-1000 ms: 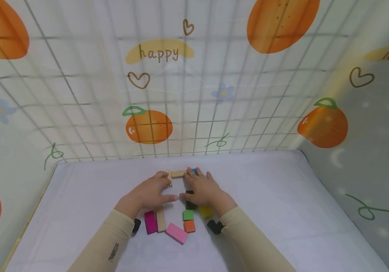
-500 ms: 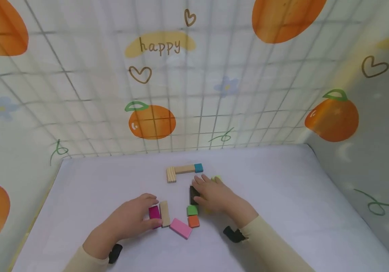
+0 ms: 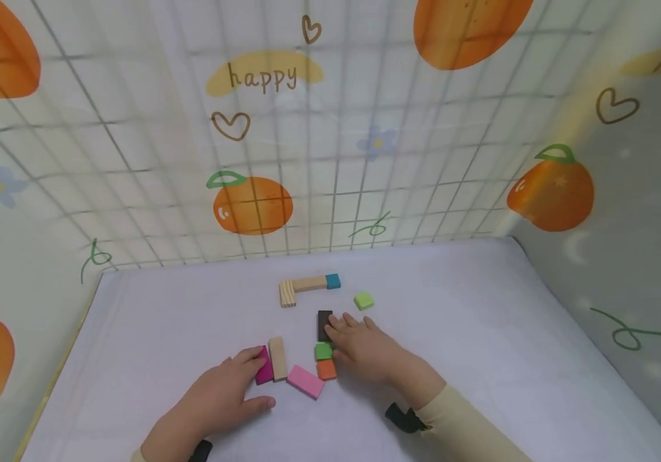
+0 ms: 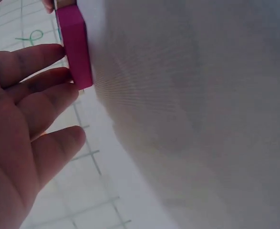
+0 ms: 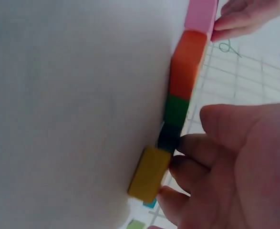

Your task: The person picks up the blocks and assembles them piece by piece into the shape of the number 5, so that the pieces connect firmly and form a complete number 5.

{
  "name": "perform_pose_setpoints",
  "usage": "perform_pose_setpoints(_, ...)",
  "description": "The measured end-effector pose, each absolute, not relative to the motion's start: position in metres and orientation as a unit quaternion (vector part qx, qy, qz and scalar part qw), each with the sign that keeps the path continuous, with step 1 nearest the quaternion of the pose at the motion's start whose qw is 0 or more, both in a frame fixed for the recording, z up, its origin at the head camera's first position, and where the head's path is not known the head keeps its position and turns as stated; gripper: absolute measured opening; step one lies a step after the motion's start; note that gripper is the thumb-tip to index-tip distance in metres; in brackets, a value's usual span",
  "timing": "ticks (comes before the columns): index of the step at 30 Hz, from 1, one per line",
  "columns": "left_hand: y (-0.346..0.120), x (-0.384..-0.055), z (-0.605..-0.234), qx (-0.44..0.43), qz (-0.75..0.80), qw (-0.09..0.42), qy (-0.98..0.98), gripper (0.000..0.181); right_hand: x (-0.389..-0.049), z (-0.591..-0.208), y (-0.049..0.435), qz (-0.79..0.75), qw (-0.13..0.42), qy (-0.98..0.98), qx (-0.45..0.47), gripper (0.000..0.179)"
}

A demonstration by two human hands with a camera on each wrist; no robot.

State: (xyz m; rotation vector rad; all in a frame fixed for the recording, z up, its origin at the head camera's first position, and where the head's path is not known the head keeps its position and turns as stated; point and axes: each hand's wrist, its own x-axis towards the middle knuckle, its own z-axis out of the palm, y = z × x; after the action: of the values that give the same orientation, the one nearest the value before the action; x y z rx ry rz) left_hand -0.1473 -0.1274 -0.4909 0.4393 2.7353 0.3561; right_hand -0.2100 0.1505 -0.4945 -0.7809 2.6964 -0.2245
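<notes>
My left hand (image 3: pixel 215 398) touches a magenta block (image 3: pixel 264 367) with its fingertips, while the thumb stays apart from it; the left wrist view shows the magenta block (image 4: pixel 75 47) against those fingers. Right of it lies a plain wooden block (image 3: pixel 278 359). My right hand (image 3: pixel 371 346) lies palm down with fingers extended, fingertips at the edge of a black block (image 3: pixel 324 325). A yellow block (image 5: pixel 149 174) sits by the right fingertips in the right wrist view, hidden under the hand from above. A green block (image 3: pixel 323 351) and an orange block (image 3: pixel 326 369) continue the row below the black one.
A pink block (image 3: pixel 305 382) lies slantwise between the wooden and orange blocks. Farther back are a ridged wooden piece (image 3: pixel 287 293), a long wooden block (image 3: pixel 310 283) and a blue block (image 3: pixel 333 281), in a line. A light green block (image 3: pixel 364 300) lies alone. Patterned curtains surround the white table (image 3: pixel 480 333).
My left hand has drawn back from the ridged wooden piece to the magenta block, its thumb now off it. My right hand has come back from the blue block, uncovering the light green one.
</notes>
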Motion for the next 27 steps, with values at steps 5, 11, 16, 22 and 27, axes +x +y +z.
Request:
perform_pose_setpoints(5, -0.119, -0.154, -0.491, 0.15, 0.115, 0.139, 0.972, 0.079, -0.208, -0.498, 0.145, -0.073, 0.155, 0.947, -0.27, 0.057)
perform_pose_setpoints(11, -0.102, -0.168, -0.491, 0.192, 0.117, 0.106, 0.969, 0.082, -0.206, -0.5, 0.141, -0.061, 0.144, 0.947, -0.28, 0.059)
perform_pose_setpoints(16, -0.088, -0.178, -0.489, 0.249, 0.105, 0.114, 0.956, 0.089, -0.203, -0.497, 0.136, -0.058, 0.134, 0.947, -0.286, 0.061)
perform_pose_setpoints(22, -0.083, -0.183, -0.492, 0.26, 0.116, 0.118, 0.951, 0.096, -0.202, -0.492, 0.122, -0.055, 0.126, 0.941, -0.309, 0.062)
perform_pose_setpoints(27, -0.085, -0.184, -0.5, 0.258, 0.124, 0.114, 0.951, 0.099, -0.203, -0.495, 0.114, -0.034, 0.134, 0.938, -0.317, 0.065)
